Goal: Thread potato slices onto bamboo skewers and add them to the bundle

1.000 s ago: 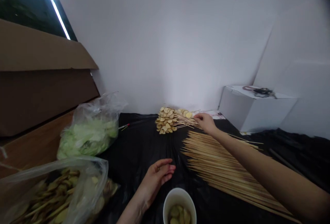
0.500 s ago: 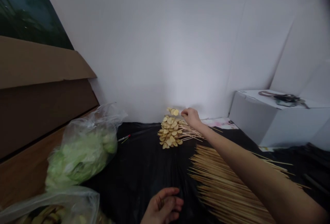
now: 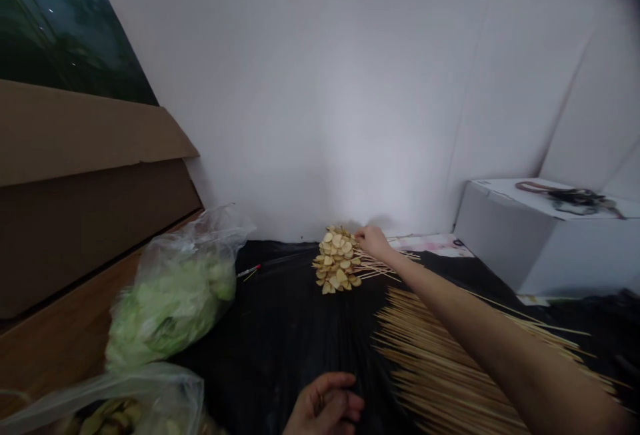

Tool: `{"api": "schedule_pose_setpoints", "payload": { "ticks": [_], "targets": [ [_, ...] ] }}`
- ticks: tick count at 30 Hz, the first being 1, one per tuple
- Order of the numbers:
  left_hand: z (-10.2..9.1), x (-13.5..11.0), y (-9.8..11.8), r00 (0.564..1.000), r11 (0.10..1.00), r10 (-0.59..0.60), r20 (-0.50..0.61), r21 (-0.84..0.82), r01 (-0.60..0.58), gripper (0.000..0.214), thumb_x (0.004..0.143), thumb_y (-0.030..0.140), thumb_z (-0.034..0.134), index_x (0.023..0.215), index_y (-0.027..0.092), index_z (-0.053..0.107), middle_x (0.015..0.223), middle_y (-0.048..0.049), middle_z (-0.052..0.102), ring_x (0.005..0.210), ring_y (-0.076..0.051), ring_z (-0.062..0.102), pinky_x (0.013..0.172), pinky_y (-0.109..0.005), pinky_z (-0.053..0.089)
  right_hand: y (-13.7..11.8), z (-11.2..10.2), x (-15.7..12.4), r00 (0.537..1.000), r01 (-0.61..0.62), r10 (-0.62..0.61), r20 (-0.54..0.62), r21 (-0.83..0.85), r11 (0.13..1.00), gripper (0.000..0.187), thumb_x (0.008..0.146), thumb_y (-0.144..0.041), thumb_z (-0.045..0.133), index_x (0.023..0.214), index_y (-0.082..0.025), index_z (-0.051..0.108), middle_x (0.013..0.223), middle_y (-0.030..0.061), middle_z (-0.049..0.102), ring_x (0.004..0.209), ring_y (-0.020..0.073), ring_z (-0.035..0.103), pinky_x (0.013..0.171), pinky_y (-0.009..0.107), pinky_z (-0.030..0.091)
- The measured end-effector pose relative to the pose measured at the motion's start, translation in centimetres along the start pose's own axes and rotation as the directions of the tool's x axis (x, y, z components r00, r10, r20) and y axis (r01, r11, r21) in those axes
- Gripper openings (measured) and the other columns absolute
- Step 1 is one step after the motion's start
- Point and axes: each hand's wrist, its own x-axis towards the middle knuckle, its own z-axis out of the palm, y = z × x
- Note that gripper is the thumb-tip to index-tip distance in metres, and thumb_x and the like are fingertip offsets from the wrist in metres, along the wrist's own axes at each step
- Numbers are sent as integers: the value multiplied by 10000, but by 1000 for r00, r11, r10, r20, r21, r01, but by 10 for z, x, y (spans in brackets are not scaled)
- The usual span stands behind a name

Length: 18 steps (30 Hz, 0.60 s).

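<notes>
My right hand [image 3: 373, 242] is stretched far out to the back of the black-covered table [image 3: 280, 335], fingers closed on a skewer that it lays on the pile of skewered potato slices [image 3: 337, 267] by the wall. A broad heap of bare bamboo skewers [image 3: 450, 361] lies under my right forearm. My left hand [image 3: 327, 411] rests at the bottom edge on the black sheet, fingers loosely curled with nothing in them.
A clear bag of green lettuce [image 3: 173, 301] sits at the left, and another bag of sliced vegetables [image 3: 115, 408] at the bottom left. Cardboard [image 3: 85, 188] leans at the left. A white box [image 3: 550, 235] stands at the right. A red-tipped stick [image 3: 260, 265] lies near the wall.
My right hand carried a loaded skewer up over the pile and has lowered it onto the slices. The view tilted up, so the white cup has left the frame.
</notes>
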Motion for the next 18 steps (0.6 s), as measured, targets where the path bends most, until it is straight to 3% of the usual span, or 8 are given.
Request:
{"api": "schedule_pose_setpoints", "payload": {
  "ticks": [6,13,18],
  "targets": [
    [-6,6,-6,999,998,-1,50,-59,4,566,546,503,810,954,141,658,827,-105,700,717,-157,623,626,-254,441,-1,-2,-1,1000,-12,13,20,-34,999,251,765,-120,519,856,-152,751,864,102,734,817,202,650,750,239,426],
    [-3,3,-3,999,998,16,38,-55,-13,562,529,513,815,923,142,665,798,-104,708,693,-155,626,619,-258,446,-5,-6,-2,994,-32,27,-108,-50,998,339,832,-97,431,1055,-97,686,1055,144,685,998,209,587,855,255,394],
    [-3,2,0,1000,1000,24,16,11,-24,580,525,546,799,924,144,676,802,-114,711,711,-181,638,670,-295,468,2,1,0,1000,11,-12,-19,-48,999,281,790,-101,485,928,-118,730,925,134,717,898,206,625,790,243,407]
  ]
}}
